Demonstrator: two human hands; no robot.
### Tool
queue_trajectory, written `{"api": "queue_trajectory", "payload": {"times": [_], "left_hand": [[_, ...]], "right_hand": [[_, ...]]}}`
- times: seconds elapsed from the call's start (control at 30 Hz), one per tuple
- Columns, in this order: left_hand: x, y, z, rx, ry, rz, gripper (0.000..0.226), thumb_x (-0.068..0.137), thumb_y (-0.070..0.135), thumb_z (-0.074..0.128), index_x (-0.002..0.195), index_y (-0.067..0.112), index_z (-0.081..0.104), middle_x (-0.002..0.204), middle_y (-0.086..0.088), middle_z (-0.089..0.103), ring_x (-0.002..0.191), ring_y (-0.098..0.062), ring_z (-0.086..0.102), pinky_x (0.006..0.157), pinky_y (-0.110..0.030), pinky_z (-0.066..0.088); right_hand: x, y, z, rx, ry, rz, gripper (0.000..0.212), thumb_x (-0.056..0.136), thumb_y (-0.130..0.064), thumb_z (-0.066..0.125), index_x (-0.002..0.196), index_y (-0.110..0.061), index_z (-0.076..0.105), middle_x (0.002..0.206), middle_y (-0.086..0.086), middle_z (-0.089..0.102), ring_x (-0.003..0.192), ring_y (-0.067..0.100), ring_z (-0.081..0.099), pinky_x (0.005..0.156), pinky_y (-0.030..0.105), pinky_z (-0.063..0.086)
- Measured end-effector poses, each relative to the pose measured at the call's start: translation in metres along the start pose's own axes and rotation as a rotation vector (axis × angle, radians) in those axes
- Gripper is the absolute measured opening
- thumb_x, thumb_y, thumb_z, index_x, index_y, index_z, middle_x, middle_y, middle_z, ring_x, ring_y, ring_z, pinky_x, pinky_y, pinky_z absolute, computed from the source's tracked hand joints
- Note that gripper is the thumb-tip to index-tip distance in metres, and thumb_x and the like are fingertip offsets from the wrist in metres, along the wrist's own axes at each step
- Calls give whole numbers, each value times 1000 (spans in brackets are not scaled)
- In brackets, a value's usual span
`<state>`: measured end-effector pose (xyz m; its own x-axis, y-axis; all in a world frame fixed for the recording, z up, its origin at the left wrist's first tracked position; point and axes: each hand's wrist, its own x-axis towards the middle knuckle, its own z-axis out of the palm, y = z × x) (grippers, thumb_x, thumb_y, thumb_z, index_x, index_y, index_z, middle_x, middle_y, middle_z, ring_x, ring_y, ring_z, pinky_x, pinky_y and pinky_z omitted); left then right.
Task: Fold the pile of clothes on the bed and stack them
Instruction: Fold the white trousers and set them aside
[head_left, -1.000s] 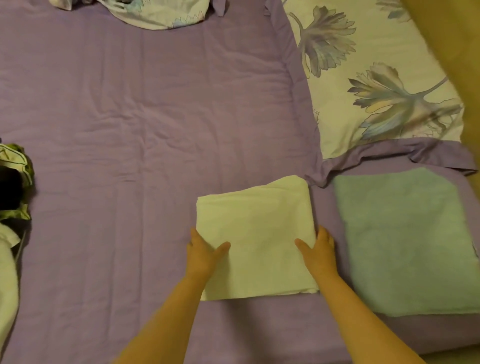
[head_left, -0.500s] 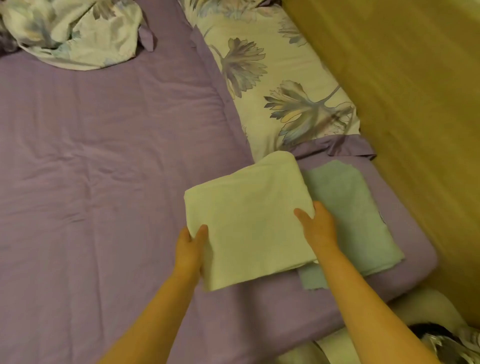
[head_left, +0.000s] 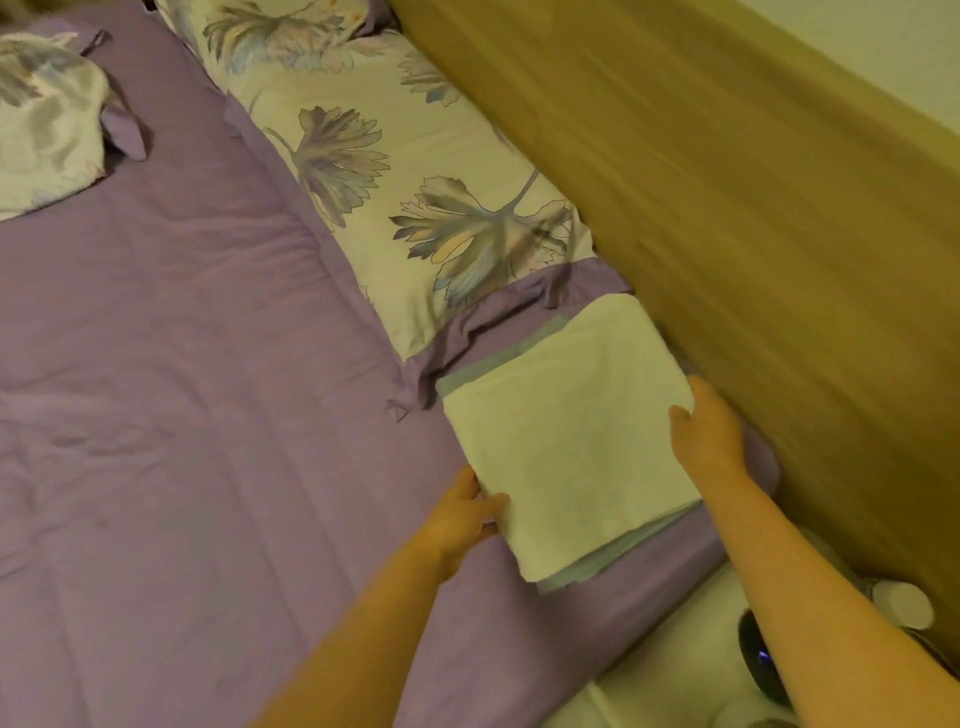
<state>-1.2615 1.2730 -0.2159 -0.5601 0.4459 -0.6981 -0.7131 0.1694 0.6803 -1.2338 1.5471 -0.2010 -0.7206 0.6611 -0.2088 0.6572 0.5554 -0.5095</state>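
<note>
A person's left hand (head_left: 465, 512) and right hand (head_left: 709, 434) pinch the side edges of a folded white cloth (head_left: 566, 441), lying on a folded green cloth (head_left: 480, 371) at the bed (head_left: 208, 415) corner; no unfolded pile in view.

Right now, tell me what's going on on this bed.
A person is stacking folded laundry. Both hands hold a folded white cloth by its sides: the left hand grips the near left edge, the right hand the right edge. It lies on a folded pale green cloth whose edges peek out beneath, at the corner of the purple bedsheet, beside the floral pillow.
</note>
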Motion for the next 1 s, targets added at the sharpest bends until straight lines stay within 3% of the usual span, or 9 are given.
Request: {"api": "queue_trajectory", "payload": {"times": [0.1, 0.17, 0.27, 0.33, 0.4, 0.5, 0.7, 0.83, 1.0], "left_hand": [[7, -7, 10, 122, 52, 67, 87, 95, 7, 56, 151, 31, -7, 141, 17, 24, 137, -24, 35, 106, -43, 39], [10, -12, 14, 130, 33, 102, 91, 94, 9, 58, 150, 33, -11, 153, 11, 17, 141, -20, 27, 112, -41, 32], [14, -18, 11, 349, 20, 65, 90, 95, 12, 57, 151, 27, -11, 157, 0, 15, 136, -14, 28, 99, -17, 35], [16, -24, 4, 605, 79, 37, 87, 95, 20, 57, 151, 27, -10, 148, -11, 36, 128, -24, 45, 92, -25, 43], [12, -25, 0, 736, 130, -3, 86, 95, 28, 57, 151, 28, -9, 134, -16, 52, 115, -30, 55, 87, -32, 47], [-4, -23, -2, 621, 144, -37, 80, 95, 27, 58, 153, 24, 3, 134, -16, 52, 116, -29, 54, 84, -28, 43], [-73, -23, -43, 522, 295, -83, 47, 98, 21, 50, 143, 10, 39, 118, -14, 62, 107, -25, 61, 83, -27, 47], [-134, -26, -82, 505, 370, -68, 45, 97, 27, 52, 139, 13, 44, 119, -11, 61, 108, -24, 61, 91, -30, 48], [-222, -41, -123, 483, 493, 5, 44, 96, 34, 54, 136, 16, 49, 106, -3, 62, 100, -19, 62, 83, -24, 48]], "right_hand": [[-11, 0, 16, -172, -240, -41, 64, 96, -23, 54, 150, -16, 21, 153, 11, 29, 139, 32, 29, 109, 47, 31], [-26, -4, 34, -332, -396, -101, 71, 95, -39, 51, 152, -29, 11, 159, 5, 13, 145, 28, 13, 115, 46, 18], [-44, -9, 61, -477, -475, -113, 73, 95, -51, 43, 150, -38, -2, 160, 3, -6, 147, 27, -7, 116, 51, 5], [-47, -12, 68, -534, -477, -87, 72, 96, -50, 40, 150, -37, -7, 160, 5, -10, 146, 28, -9, 116, 52, 4], [-46, -19, 67, -562, -491, -47, 73, 96, -48, 42, 150, -35, -6, 160, 7, -7, 147, 29, -5, 116, 52, 10], [-54, -40, 63, -444, -538, -31, 73, 95, -42, 49, 152, -25, 6, 158, 11, 9, 145, 31, 10, 114, 47, 22], [-125, -89, 66, -131, -534, -249, 59, 95, -21, 54, 148, -15, 27, 150, 8, 35, 136, 26, 35, 108, 36, 32], [-177, -122, 74, -165, -594, -369, 56, 96, -19, 52, 147, -12, 29, 150, 8, 37, 134, 25, 39, 107, 32, 33], [-245, -173, 87, -383, -686, -584, 54, 99, -24, 44, 148, -15, 25, 147, 6, 41, 130, 24, 44, 103, 32, 37]]}}
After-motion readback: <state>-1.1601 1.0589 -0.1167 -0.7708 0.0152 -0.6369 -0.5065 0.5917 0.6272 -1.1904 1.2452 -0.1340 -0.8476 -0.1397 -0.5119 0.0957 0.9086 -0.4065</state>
